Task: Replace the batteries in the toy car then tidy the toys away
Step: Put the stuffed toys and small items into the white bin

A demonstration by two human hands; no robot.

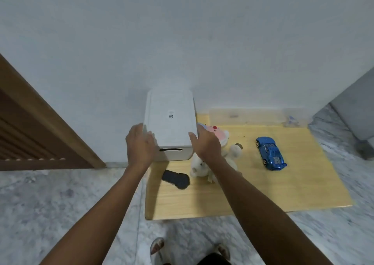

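Two hands at a white storage box, one on each near corner. Left hand: fingers fairly straight, laid against the box's left side and lid edge. Right hand: fingers bent over the near right corner of the lid, thumb on top. Whether either hand bears the box's weight cannot be told.

Storage box: smooth white plastic, rectangular with rounded corners, lid on, small printed label on top, slot handle in the near face. It sits at the far left corner of a low table, against the wall.

Table: pale yellow wood grain, rectangular, rounded edges, on a grey marbled floor.

Items close to the hands: a white plush bear, soft and furry, just under the right wrist; a pink and white plush toy behind the right hand, partly hidden by it; a black remote control, matt, flat with a rounded end, on the table near the box's front.

Toy car: glossy blue body, yellow wheel hubs, low sports shape. It stands on its wheels to the right, well apart from both hands. Its long axis runs far-left to near-right; which end is the nose cannot be told.

Far right corner: a clear plastic box, contents blurred.
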